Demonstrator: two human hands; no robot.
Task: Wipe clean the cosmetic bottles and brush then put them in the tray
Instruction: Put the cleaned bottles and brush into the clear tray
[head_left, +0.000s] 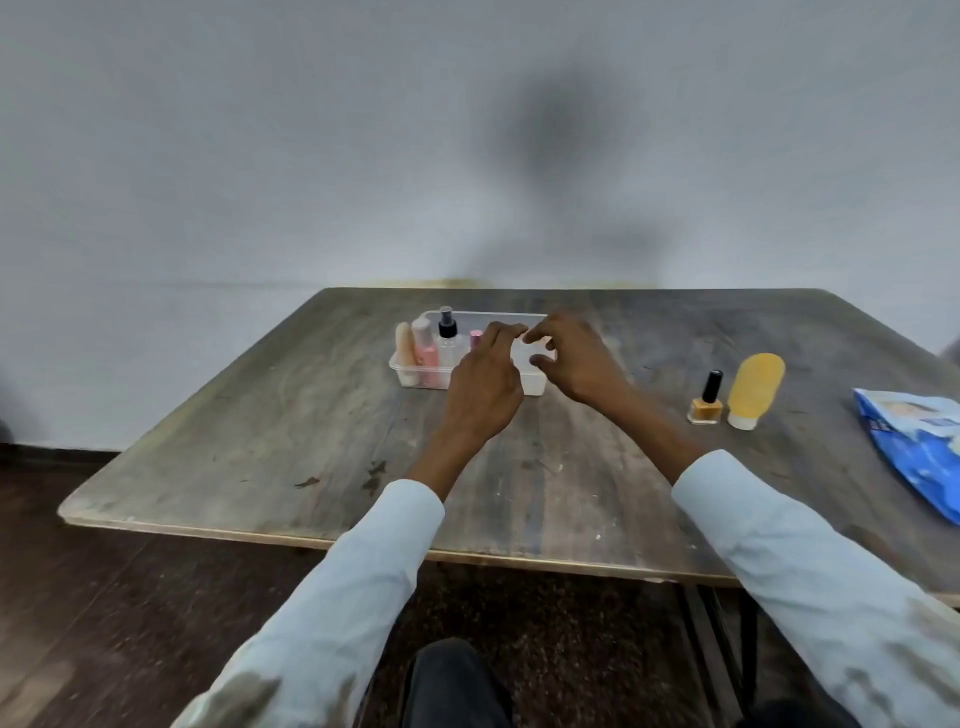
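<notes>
The tray, a clear plastic box, sits on the far middle of the surface. At its left end stand four things already put away: a pale peach piece that may be the brush or a tube, a pink bottle, a clear spray bottle with a black cap, and a small pink-topped bottle half hidden behind a hand.

Both hands hover over the tray's right half. The left hand has its fingers bent forward, tips close together; the right hand has its fingers curled toward them, thumb low. Something pale shows between the fingertips, perhaps a wipe, but whether either hand pinches anything I cannot tell.

Well apart, to the right, stand the two things not yet in the tray: a small orange nail-polish bottle with a black cap, and just beside it a yellow tube standing on its white cap. The polish bottle looks like glass, so likely stiff, slick and breakable; it is best held round the body while the cap is wiped. The tube looks like soft plastic, light and yielding, and top-heavy as it stands; a hold near the cap should steady it.

At the right edge lies a blue packet, probably wipes.
</notes>
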